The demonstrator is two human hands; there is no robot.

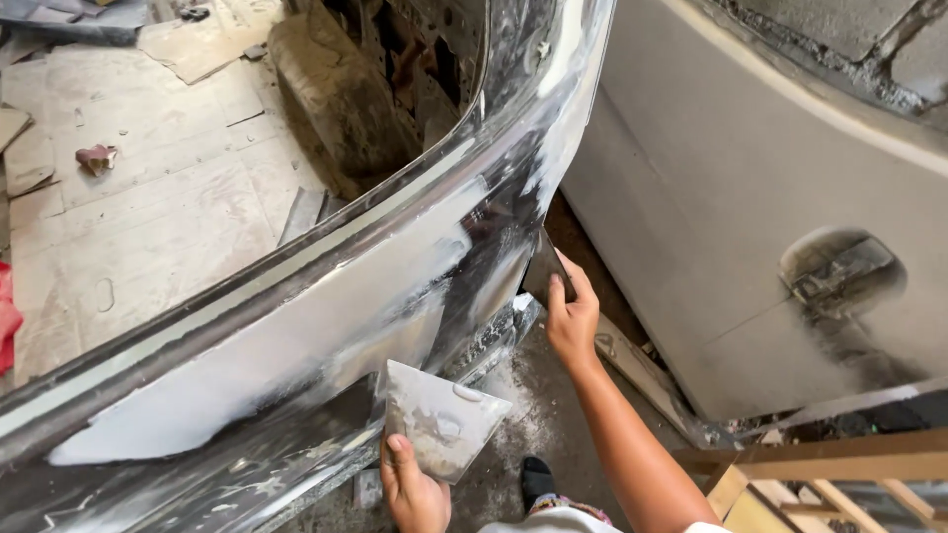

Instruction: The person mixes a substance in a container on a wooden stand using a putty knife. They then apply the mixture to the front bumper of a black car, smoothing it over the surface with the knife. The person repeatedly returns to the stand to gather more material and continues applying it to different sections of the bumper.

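A black car bumper panel (296,296) runs across the view, patched with white filler (247,365). My right hand (571,318) presses a small dark spreader (543,266) against the panel's curved corner. My left hand (415,494) holds a flat metal mixing plate (439,419) smeared with pale filler, low beside the panel's lower edge. My foot in a dark shoe (538,479) shows below.
A grey primed body panel with a fuel-door recess (839,271) leans at the right. Wooden slats (829,464) stand at the bottom right. Cardboard sheets (148,197) cover the floor beyond the bumper. White dust lies on the concrete floor (518,405).
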